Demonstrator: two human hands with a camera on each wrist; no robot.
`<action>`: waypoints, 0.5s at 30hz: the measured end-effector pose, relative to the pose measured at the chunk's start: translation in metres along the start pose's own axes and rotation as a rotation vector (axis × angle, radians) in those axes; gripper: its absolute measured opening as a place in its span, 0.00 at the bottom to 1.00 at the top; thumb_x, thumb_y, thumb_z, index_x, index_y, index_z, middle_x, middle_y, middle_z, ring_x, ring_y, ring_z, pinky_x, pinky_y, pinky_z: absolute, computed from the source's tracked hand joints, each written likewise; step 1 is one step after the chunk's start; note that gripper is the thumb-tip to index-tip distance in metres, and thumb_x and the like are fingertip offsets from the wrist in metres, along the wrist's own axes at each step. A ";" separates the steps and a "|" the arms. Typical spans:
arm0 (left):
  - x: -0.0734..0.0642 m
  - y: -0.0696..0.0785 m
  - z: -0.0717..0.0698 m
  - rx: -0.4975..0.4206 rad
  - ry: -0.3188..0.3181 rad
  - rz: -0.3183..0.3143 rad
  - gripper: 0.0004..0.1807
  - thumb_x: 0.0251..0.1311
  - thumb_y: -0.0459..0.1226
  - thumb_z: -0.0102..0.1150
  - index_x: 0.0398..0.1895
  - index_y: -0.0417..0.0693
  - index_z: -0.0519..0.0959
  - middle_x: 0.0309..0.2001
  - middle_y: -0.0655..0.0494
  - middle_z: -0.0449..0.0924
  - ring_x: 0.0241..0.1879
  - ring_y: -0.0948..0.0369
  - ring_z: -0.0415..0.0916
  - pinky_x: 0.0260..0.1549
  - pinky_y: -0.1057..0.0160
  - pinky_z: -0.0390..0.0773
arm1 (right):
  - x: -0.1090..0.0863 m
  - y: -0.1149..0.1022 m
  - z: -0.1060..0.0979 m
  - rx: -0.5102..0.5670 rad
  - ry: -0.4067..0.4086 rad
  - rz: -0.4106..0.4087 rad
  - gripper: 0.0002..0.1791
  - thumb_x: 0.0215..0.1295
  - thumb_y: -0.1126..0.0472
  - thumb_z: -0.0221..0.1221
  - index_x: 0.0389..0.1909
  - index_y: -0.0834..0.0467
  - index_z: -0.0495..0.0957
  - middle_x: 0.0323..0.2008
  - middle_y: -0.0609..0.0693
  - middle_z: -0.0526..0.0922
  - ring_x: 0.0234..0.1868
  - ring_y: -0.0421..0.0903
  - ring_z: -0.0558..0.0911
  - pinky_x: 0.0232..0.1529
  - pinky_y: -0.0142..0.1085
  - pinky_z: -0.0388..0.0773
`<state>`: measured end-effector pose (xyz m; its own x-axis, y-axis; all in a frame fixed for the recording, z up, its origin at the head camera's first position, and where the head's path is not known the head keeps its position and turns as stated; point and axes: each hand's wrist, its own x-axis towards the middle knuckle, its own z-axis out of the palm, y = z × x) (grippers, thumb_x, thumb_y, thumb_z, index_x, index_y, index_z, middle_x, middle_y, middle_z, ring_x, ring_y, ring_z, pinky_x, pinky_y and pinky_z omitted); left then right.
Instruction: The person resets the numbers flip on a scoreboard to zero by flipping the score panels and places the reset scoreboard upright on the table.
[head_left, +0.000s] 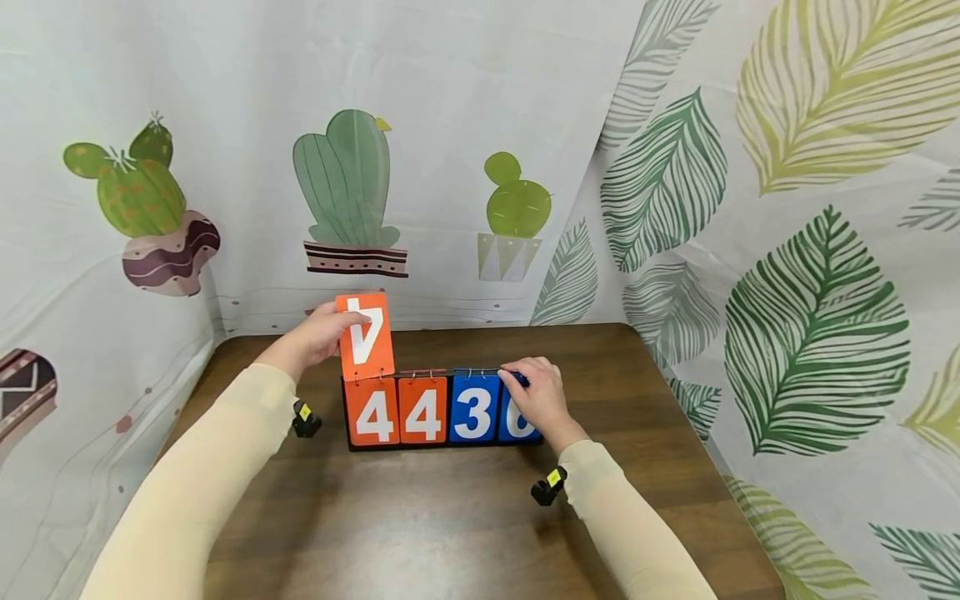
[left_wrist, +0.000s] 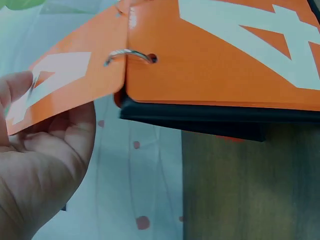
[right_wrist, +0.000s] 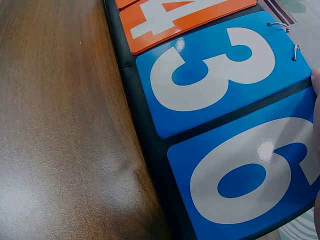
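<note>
A flip scoreboard (head_left: 448, 447) stands on the table, its black base showing along the bottom. Two orange cards reading 4, a blue 3 card (right_wrist: 210, 70) and a blue 6 card (right_wrist: 240, 180) face front, hung on metal rings (left_wrist: 131, 53). My left hand (head_left: 321, 335) pinches an orange number card (head_left: 380, 354), thumb on its printed face and fingers behind. That card is raised above the top edge at the left end, its 4 upside down. At the scoreboard's top right corner, my right hand (head_left: 542, 398) grips the edge, partly covering the 6.
The brown wooden table (head_left: 420, 525) extends in front of the scoreboard and to both sides. Close behind it hangs a white cloth (head_left: 442, 192) printed with cacti; a leaf-patterned cloth (head_left: 675, 333) borders the right side. Each wrist carries a small black camera (head_left: 549, 486).
</note>
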<state>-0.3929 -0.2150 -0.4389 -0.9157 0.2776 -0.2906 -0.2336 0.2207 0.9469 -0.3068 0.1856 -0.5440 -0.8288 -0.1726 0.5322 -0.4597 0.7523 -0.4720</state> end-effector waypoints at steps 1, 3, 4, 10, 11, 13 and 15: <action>-0.003 0.002 0.001 0.015 -0.006 0.006 0.31 0.75 0.41 0.53 0.75 0.40 0.59 0.41 0.60 0.84 0.39 0.60 0.87 0.43 0.51 0.88 | 0.000 0.000 0.000 0.002 -0.003 0.004 0.15 0.74 0.46 0.61 0.48 0.49 0.88 0.46 0.45 0.90 0.52 0.48 0.81 0.55 0.49 0.72; -0.008 0.006 0.002 0.041 -0.018 0.018 0.29 0.75 0.41 0.54 0.73 0.39 0.62 0.41 0.59 0.85 0.39 0.60 0.87 0.43 0.52 0.88 | 0.000 -0.001 -0.001 0.004 -0.014 0.016 0.15 0.74 0.45 0.60 0.48 0.49 0.88 0.46 0.45 0.90 0.52 0.47 0.81 0.56 0.49 0.72; -0.011 0.008 0.003 0.055 -0.021 0.024 0.28 0.75 0.42 0.54 0.72 0.39 0.63 0.41 0.59 0.85 0.40 0.60 0.87 0.44 0.52 0.88 | 0.000 -0.001 -0.001 0.004 -0.015 0.018 0.15 0.74 0.45 0.60 0.48 0.48 0.88 0.46 0.45 0.90 0.52 0.47 0.81 0.56 0.49 0.72; -0.027 0.017 0.007 0.161 -0.053 0.095 0.24 0.75 0.43 0.56 0.66 0.38 0.70 0.43 0.58 0.86 0.40 0.60 0.86 0.44 0.54 0.87 | 0.000 -0.001 0.000 -0.002 -0.017 0.021 0.15 0.74 0.45 0.60 0.48 0.48 0.88 0.46 0.44 0.90 0.52 0.47 0.81 0.55 0.48 0.72; -0.030 0.019 0.007 0.185 -0.062 0.111 0.24 0.75 0.43 0.56 0.65 0.37 0.71 0.43 0.58 0.86 0.40 0.59 0.86 0.44 0.55 0.87 | 0.000 -0.001 0.000 -0.002 -0.015 0.019 0.14 0.74 0.45 0.60 0.48 0.48 0.88 0.46 0.45 0.90 0.52 0.47 0.81 0.54 0.48 0.72; -0.036 0.023 0.009 0.239 -0.069 0.133 0.22 0.74 0.45 0.57 0.59 0.36 0.75 0.42 0.55 0.86 0.40 0.58 0.85 0.44 0.55 0.86 | 0.001 -0.001 0.000 0.001 -0.013 0.017 0.14 0.74 0.46 0.60 0.48 0.48 0.88 0.46 0.45 0.90 0.52 0.47 0.81 0.54 0.48 0.72; -0.044 0.027 0.010 0.310 -0.080 0.162 0.21 0.74 0.45 0.56 0.58 0.37 0.78 0.45 0.50 0.87 0.43 0.54 0.85 0.47 0.53 0.85 | 0.001 -0.001 0.000 0.003 -0.013 0.016 0.14 0.74 0.46 0.60 0.48 0.48 0.88 0.46 0.45 0.90 0.52 0.48 0.81 0.54 0.48 0.72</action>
<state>-0.3559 -0.2115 -0.4018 -0.9012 0.4018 -0.1621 0.0338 0.4382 0.8983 -0.3068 0.1847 -0.5432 -0.8403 -0.1691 0.5151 -0.4475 0.7528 -0.4827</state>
